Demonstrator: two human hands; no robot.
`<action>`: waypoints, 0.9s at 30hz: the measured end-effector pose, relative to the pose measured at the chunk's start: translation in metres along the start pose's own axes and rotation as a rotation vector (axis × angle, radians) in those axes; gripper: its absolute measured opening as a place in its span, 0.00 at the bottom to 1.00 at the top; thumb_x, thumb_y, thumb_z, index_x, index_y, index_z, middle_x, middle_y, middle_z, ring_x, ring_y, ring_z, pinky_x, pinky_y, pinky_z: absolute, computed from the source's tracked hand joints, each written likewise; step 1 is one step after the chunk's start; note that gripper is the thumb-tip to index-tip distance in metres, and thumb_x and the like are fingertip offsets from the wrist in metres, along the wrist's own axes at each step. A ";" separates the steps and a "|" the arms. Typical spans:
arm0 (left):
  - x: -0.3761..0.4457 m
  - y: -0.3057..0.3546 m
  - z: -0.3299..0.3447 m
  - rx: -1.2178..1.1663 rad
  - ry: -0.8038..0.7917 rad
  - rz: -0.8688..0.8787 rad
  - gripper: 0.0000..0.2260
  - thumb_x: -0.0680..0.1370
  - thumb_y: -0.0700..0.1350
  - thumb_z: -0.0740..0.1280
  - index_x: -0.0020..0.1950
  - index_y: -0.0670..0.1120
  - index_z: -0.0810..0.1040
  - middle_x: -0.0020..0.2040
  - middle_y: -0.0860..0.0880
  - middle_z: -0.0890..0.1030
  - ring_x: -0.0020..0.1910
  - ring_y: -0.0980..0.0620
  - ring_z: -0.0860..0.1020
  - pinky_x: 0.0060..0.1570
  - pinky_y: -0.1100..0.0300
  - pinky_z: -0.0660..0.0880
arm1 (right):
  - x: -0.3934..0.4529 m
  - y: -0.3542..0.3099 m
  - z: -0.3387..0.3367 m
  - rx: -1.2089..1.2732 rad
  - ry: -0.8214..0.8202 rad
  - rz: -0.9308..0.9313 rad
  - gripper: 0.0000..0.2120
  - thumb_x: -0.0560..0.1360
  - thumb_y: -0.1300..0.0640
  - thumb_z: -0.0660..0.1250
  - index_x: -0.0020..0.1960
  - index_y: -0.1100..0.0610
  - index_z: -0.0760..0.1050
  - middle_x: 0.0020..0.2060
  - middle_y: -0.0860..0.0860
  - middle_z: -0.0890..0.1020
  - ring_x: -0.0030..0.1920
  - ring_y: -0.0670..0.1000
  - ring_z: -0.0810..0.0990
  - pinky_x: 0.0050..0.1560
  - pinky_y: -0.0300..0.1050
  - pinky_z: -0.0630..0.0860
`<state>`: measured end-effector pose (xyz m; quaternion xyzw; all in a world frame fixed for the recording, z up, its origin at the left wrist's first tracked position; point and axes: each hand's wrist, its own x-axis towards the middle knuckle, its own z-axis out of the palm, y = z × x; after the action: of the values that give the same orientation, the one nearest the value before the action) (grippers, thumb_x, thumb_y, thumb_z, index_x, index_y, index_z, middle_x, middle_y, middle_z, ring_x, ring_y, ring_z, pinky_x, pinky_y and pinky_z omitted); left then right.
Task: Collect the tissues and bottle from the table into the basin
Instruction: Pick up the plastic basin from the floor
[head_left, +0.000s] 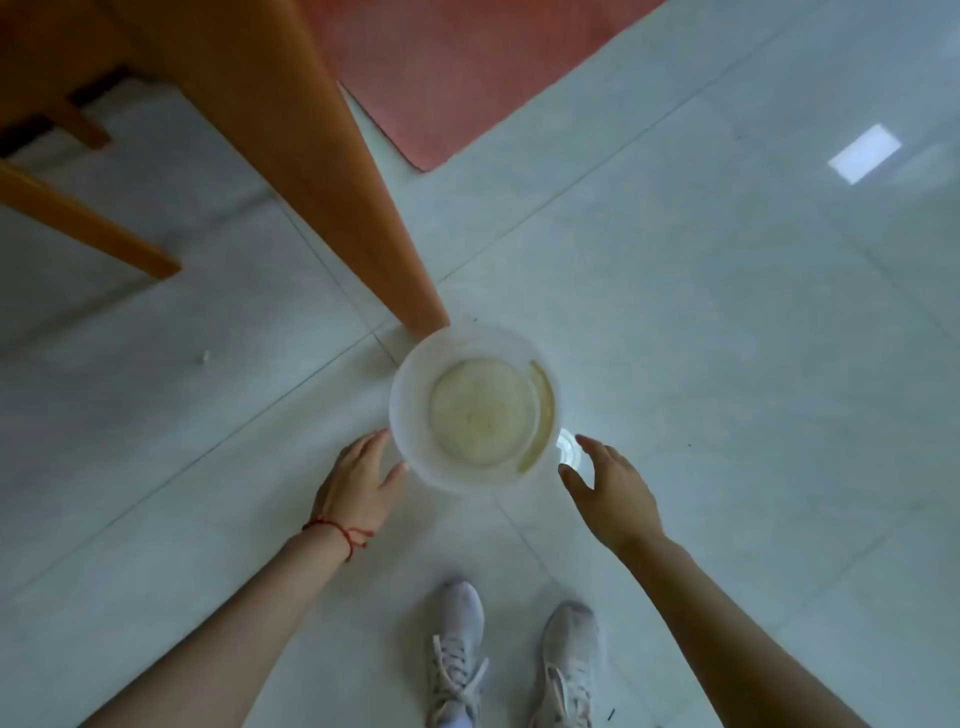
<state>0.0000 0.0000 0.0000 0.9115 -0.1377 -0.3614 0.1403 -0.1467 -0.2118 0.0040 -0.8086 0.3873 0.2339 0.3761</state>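
Note:
A round white plastic basin (415, 415) with a yellowish stained bottom stands on the pale tiled floor, right at the foot of a wooden table leg (322, 171). My left hand (358, 483) is spread beside the basin's near-left rim, fingertips at or just touching it. My right hand (608, 483) is spread open a little off the near-right rim, not touching. Both hands hold nothing. The basin has nothing in it. No tissues or bottle are in view; the tabletop is out of frame.
A red mat (457, 78) lies on the floor beyond the table leg. More wooden legs (88, 228) stand at the left. My two white shoes (457, 654) are just behind the basin. A small white scrap (205, 357) lies on the tiles at left.

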 end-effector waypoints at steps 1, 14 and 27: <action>0.007 -0.004 0.005 -0.044 0.036 -0.017 0.24 0.76 0.45 0.63 0.70 0.40 0.64 0.71 0.40 0.68 0.71 0.44 0.65 0.69 0.55 0.61 | 0.009 0.003 0.005 0.038 0.009 0.019 0.24 0.77 0.48 0.58 0.71 0.54 0.61 0.69 0.52 0.70 0.68 0.54 0.68 0.66 0.52 0.68; 0.059 -0.036 0.044 -0.483 0.082 -0.275 0.29 0.71 0.44 0.70 0.69 0.38 0.65 0.63 0.38 0.76 0.62 0.43 0.75 0.64 0.55 0.68 | 0.073 0.022 0.050 0.505 0.050 0.157 0.25 0.75 0.51 0.64 0.69 0.56 0.65 0.60 0.55 0.78 0.58 0.55 0.77 0.55 0.44 0.71; 0.051 -0.034 0.034 -0.818 0.008 -0.351 0.19 0.72 0.34 0.68 0.62 0.35 0.72 0.38 0.47 0.79 0.37 0.50 0.78 0.37 0.68 0.78 | 0.056 0.014 0.047 0.457 0.113 0.090 0.12 0.75 0.59 0.63 0.57 0.60 0.76 0.40 0.53 0.80 0.44 0.56 0.80 0.50 0.47 0.75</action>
<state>0.0172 0.0078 -0.0676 0.7920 0.1739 -0.4010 0.4262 -0.1290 -0.2066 -0.0683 -0.6960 0.4863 0.1111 0.5164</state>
